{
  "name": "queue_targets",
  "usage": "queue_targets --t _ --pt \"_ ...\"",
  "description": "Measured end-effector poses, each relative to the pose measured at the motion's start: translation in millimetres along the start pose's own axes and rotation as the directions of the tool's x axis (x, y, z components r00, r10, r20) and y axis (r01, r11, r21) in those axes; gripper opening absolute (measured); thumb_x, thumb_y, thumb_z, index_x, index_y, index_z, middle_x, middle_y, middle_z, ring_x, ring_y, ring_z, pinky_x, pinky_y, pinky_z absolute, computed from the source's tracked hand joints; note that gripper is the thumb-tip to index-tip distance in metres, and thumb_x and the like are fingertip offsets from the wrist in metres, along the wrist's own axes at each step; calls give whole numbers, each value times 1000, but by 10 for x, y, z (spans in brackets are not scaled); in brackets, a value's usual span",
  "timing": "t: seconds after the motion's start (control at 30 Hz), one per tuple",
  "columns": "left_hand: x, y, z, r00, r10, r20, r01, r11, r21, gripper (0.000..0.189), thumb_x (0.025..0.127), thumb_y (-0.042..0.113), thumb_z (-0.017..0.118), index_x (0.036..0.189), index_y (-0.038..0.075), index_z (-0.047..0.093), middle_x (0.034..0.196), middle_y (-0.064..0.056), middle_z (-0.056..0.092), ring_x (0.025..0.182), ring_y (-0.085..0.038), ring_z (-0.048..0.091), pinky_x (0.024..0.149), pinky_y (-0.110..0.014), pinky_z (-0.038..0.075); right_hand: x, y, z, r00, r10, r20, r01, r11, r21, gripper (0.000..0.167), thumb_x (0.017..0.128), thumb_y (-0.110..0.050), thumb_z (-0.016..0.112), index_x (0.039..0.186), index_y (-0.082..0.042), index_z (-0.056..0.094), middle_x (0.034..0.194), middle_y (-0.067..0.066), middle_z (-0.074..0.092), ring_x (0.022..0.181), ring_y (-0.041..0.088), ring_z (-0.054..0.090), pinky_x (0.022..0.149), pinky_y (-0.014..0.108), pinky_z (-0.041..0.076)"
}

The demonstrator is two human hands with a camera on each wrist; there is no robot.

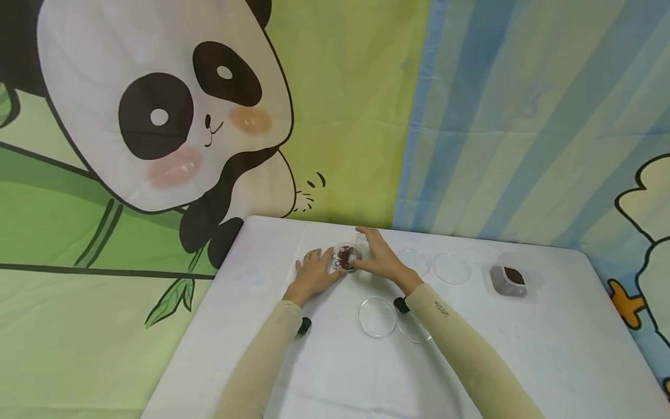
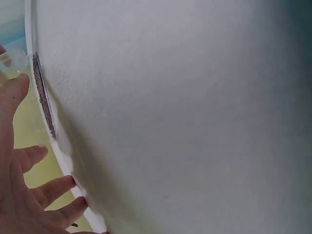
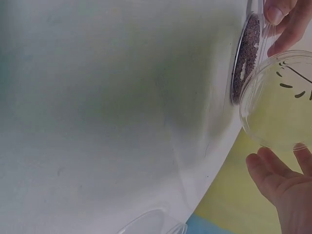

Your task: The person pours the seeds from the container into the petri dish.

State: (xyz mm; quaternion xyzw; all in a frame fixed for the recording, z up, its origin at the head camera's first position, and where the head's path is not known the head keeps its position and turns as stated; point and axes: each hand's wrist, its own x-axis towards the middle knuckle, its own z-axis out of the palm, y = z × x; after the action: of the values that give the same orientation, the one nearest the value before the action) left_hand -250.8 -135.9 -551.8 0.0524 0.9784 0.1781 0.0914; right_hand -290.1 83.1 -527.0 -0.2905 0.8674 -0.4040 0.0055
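Observation:
A round clear petri dish (image 1: 344,258) sits on the table near the far edge, with dark brown granules and white patches inside. My left hand (image 1: 314,272) holds it at its left side, thumb and index finger at the rim and the other fingers spread on the tabletop. My right hand (image 1: 384,256) grips a clear round lid (image 3: 278,100) between thumb and fingers. It stands tilted close beside the dish's right edge. In the left wrist view the granules (image 2: 44,97) show edge-on as a thin brown band by my left thumb.
Two clear round dish pieces (image 1: 452,268) lie right of my right hand. Nearer to me are a clear round piece (image 1: 377,317) and another partly under my right forearm. A greyish container (image 1: 508,281) with dark brown contents stands on the right. A printed curtain (image 1: 345,116) hangs behind the table.

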Motion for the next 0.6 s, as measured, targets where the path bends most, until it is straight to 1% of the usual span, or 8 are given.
queue_targets --t 0.2,0.3,0.4,0.6 --pt "-11 4 -10 1000 8 -4 -8 1000 -7 83 93 67 53 159 20 31 156 -22 31 144 -44 23 109 -73 15 47 -11 46 1000 6 10 -6 1000 -7 94 80 -23 86 152 1 31 151 21 35 140 36 34 113 52 31" --pt "-11 3 -14 1000 8 -11 -8 1000 -3 84 93 69 51 158 21 32 156 -22 31 144 -44 23 109 -73 15 81 -11 68 999 24 24 -24 1000 -19 97 79 -26 87 153 0 29 153 21 35 141 35 33 115 50 29" --pt "1 -8 -6 1000 2 -4 -2 1000 5 85 92 71 50 159 22 31 157 -21 31 145 -43 22 109 -73 15 118 -5 93 998 54 37 -53 998 -21 98 79 -26 87 154 -1 28 153 19 37 142 34 33 116 49 27" --pt "8 -16 13 1000 0 -2 0 1000 1 86 92 72 50 159 22 30 157 -21 29 145 -43 21 109 -73 15 150 -47 117 994 89 65 -88 996 -10 100 79 -24 87 155 0 26 152 23 38 140 39 34 114 54 28"
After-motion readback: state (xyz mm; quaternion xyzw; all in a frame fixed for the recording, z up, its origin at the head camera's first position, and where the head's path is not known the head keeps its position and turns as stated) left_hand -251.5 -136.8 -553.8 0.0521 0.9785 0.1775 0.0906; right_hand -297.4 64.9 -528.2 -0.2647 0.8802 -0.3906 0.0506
